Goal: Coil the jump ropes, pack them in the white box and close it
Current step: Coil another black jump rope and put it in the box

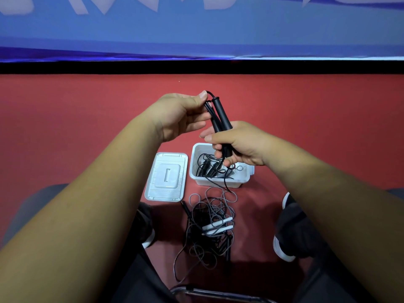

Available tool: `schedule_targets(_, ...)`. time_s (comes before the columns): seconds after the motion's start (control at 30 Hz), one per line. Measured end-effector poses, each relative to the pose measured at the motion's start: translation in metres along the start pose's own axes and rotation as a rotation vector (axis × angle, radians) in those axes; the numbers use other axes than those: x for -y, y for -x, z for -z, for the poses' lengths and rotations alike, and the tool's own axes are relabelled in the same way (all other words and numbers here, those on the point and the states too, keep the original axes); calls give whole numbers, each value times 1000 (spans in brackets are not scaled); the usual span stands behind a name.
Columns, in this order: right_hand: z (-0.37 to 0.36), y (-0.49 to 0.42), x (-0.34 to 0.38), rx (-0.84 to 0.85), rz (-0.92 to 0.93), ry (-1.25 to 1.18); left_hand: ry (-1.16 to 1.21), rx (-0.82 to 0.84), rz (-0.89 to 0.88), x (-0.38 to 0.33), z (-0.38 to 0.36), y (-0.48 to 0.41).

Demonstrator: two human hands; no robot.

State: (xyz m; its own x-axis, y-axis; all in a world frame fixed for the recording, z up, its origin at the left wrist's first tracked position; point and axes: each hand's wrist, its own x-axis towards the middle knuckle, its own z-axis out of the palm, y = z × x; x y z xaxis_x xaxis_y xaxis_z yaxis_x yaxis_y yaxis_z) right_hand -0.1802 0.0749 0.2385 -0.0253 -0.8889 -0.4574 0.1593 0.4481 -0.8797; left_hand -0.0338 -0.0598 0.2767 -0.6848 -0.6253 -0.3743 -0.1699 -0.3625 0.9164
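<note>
Red floor [87, 127] below a blue banner [196, 33].

Black rope handles [221, 115] upright above open white box [207, 181].

No legible text; banner [218, 33] lettering cropped.

The open white plastic box [203, 181] is partly filled by black coiled ropes [207, 168]; a tangled rope heap [209, 226] blocks its near side.
</note>
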Motion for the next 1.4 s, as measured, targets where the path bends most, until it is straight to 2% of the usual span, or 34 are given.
schedule_targets(0.17,0,2,2,13,-14,-9,-75,-3,-37,3,2,-1)
schedule_targets(0.4,2,1,10,-61,32,-219,-119,-130,20,23,5,-20)
schedule_targets(0.5,6,4,18,-79,79,-287,-287,109,56,47,-4,-19)
schedule_targets(0.6,9,8,28,-100,123,-354,-272,380,104,58,-16,-10)
schedule_targets(0.87,28,20,40,-210,195,-435,-391,641,54,56,-9,-7)
schedule_targets(1.07,39,23,38,-289,205,-458,-319,657,47,43,-4,-1)
schedule_targets(1.23,40,25,37,-295,200,-390,-542,667,134,25,5,2)
schedule_targets(1.3,39,25,36,-285,183,-344,-671,601,179,23,8,3)
schedule_targets(1.4,34,24,32,-249,158,-339,-755,360,188,26,11,0)
